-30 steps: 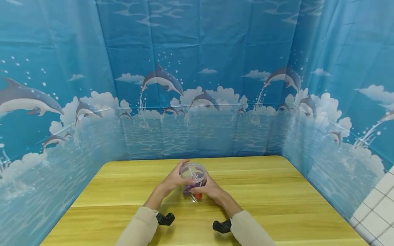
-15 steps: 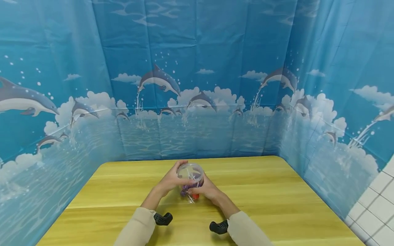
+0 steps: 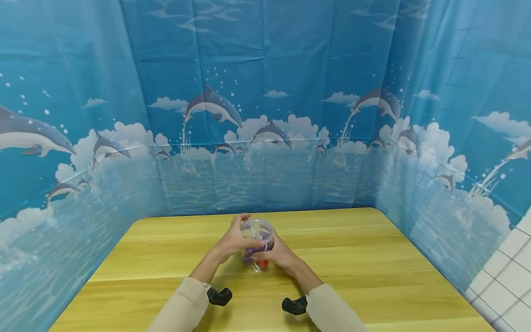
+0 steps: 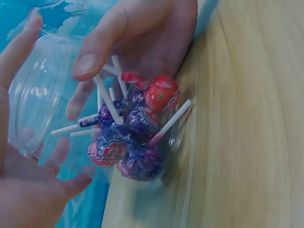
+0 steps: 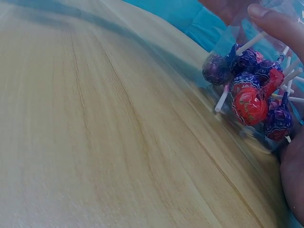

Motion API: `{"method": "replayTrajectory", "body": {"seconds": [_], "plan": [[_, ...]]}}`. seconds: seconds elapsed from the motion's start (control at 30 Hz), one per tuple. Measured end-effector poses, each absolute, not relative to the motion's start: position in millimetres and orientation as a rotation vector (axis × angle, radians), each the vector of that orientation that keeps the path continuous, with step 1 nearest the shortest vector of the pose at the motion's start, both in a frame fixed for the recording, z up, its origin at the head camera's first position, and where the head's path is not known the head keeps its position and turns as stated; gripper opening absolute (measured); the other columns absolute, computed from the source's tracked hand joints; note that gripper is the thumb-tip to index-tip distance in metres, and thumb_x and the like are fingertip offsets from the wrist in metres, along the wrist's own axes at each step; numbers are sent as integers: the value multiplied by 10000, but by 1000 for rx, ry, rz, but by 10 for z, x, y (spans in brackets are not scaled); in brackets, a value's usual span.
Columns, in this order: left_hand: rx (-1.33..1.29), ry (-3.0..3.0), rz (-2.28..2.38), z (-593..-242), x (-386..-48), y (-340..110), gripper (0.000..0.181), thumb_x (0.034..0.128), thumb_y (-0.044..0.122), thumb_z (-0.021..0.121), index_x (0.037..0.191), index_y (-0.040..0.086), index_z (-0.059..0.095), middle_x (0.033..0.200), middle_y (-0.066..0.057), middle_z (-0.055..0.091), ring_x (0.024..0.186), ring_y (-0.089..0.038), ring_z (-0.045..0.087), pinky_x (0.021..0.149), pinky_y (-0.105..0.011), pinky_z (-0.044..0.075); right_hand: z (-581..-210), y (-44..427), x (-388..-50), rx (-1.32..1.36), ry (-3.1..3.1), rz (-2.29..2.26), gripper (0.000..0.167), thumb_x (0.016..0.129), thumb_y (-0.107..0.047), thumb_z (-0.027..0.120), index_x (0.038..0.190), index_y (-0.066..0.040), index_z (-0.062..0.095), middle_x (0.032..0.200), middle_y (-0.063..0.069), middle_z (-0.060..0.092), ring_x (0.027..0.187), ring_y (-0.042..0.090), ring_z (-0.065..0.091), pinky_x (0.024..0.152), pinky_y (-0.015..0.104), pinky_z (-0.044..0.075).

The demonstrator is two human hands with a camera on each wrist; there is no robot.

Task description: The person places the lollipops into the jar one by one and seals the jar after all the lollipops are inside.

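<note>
A clear plastic jar stands on the table, with several lollipops in purple and red wrappers and white sticks inside. Its clear round lid forms the wide ring at the top. My left hand holds the lid, thumb across the near side and fingers round the far left. My right hand grips the jar body from the right, its thumb on the near side. Red and purple lollipops also show through the wall in the right wrist view, where a red one sits nearest the camera.
The yellow wood-grain table extends on both sides of the hands. Blue curtains printed with dolphins hang behind and beside it. White tiles show at the right. Black wrist-worn mounts jut inward from the sleeves.
The head view has shifted slightly, so the scene sits a little further left. Both hands keep their hold on the jar and lid, with hardly any visible movement.
</note>
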State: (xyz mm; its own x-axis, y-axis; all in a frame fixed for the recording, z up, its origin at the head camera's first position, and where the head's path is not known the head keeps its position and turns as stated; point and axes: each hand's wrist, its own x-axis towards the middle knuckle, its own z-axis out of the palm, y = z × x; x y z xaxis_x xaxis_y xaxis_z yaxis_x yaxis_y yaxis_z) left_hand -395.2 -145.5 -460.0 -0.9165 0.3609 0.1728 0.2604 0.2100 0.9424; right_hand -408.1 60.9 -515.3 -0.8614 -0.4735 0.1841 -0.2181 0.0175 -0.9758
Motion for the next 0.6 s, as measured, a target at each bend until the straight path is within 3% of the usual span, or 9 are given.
{"method": "replayTrajectory", "body": {"seconds": [0.2,0.33,0.6], "plan": [[690,2209,1839,-4589,-4039,-1544,842,903,159,811,1593,174,328,1513,-181,400,1263,-431,498,991,-499,468,-5135,596,-4079,-706,2082,-1963,1038,847,-158,863,1634,-194,187,1476,108,466,1312,291,467,1151,572,277],[713,2191,1783,-4552,-4052,-1611,804,926,149,775,1608,187,351,1566,-155,374,1295,-397,488,995,-507,467,-5146,581,-4069,-687,2101,-1961,1061,838,-171,874,1638,-171,178,1477,126,465,1314,297,472,1146,564,293],[722,2573,1513,-4465,-3990,-1536,939,794,395,900,1582,197,430,1595,-97,373,1385,-352,428,1052,-583,405,-5156,581,-4080,-690,2117,-1942,1008,863,-178,864,1622,-211,202,1432,117,505,1254,278,510,1129,550,325]]}}
